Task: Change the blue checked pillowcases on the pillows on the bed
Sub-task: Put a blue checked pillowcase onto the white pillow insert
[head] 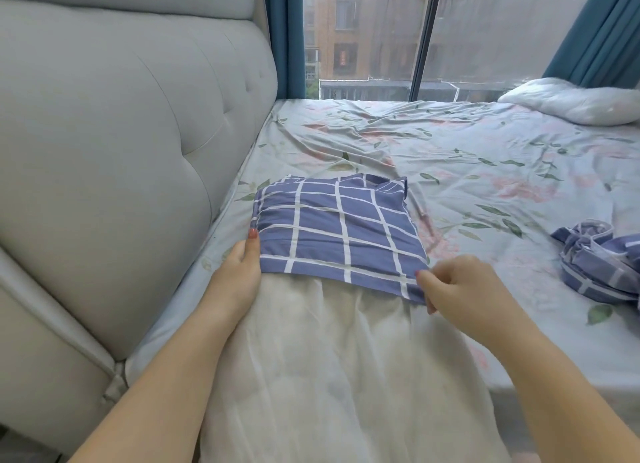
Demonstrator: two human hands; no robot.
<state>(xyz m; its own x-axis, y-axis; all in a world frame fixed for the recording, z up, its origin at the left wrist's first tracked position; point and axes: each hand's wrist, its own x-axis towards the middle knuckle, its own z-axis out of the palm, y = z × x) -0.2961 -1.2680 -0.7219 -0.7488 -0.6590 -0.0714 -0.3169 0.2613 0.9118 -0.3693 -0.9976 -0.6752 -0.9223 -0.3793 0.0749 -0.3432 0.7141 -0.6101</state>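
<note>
Blue checked pillowcase [339, 227] is covering only the far end of the white pillow [346, 358]. We are seeing the left hand [239, 275] gripping its hem at the pillow's left edge, thumb on top, and the right hand [460, 286] pinching the hem's corner at the pillow's right edge. Headboard [121, 150] is crowding the pillow's left; open floral sheet [485, 168] is lying to its right.

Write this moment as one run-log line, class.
pillowcase: covers pillow far end | left hand: grips its left edge | right hand: pinches its hem
</note>
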